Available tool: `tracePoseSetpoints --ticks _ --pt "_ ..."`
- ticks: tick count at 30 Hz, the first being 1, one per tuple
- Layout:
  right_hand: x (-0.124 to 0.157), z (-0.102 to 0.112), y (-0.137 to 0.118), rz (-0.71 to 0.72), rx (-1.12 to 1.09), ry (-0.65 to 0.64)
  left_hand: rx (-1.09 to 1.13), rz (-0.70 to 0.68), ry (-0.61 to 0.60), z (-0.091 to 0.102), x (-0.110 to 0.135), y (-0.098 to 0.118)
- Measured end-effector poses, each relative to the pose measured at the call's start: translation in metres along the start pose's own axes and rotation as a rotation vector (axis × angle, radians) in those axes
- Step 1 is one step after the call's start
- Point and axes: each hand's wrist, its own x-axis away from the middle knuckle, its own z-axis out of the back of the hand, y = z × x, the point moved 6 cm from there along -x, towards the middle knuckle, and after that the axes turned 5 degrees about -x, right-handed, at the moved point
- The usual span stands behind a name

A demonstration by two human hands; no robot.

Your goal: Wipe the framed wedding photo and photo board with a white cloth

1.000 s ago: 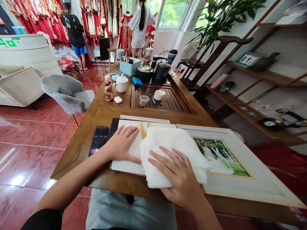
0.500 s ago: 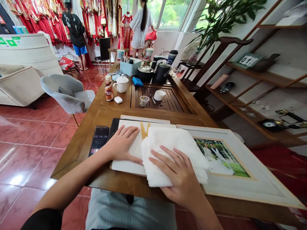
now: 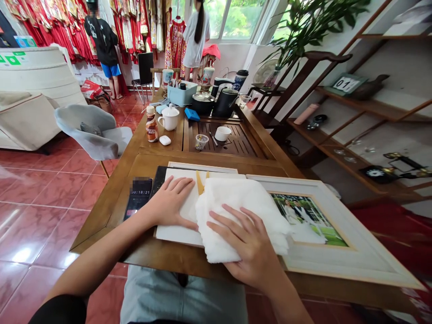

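Observation:
A large white picture frame [image 3: 340,265] with a wedding photo [image 3: 308,218] lies flat on the wooden table [image 3: 111,198]. A folded white towel [image 3: 236,202] rests on its left part. My right hand [image 3: 251,245] lies flat on the towel with fingers spread. My left hand [image 3: 170,202] presses palm down on the frame's white left border, next to the towel. Neither hand grips anything.
A black phone [image 3: 137,202] showing a timer lies left of the frame. Further up the table are a brown bottle [image 3: 151,128], a white teapot [image 3: 168,118], a white cup [image 3: 223,133], a black kettle [image 3: 225,102]. A grey chair [image 3: 91,132] stands left. Two people stand far back.
Almost nothing moved. The view shifted slightly, and my right hand and the towel slid a touch to the left. The phone's timer advanced.

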Motion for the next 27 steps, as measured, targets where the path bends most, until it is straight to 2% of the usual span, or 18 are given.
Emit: tracePoseSetpoints --ticks 9,17,24,27 --pt "0.008 0.010 0.022 -0.044 0.084 -0.032 0.025 0.014 0.014 0.002 0.000 0.001" --pt "0.000 0.000 0.003 -0.007 0.009 -0.008 0.013 0.008 0.005 0.000 0.000 -0.001" --pt "0.005 0.008 0.022 -0.087 0.080 -0.002 0.027 0.019 0.007 0.003 0.000 0.000" --pt "0.003 0.006 0.018 -0.080 0.089 -0.012 0.029 0.023 0.004 0.002 0.000 0.000"
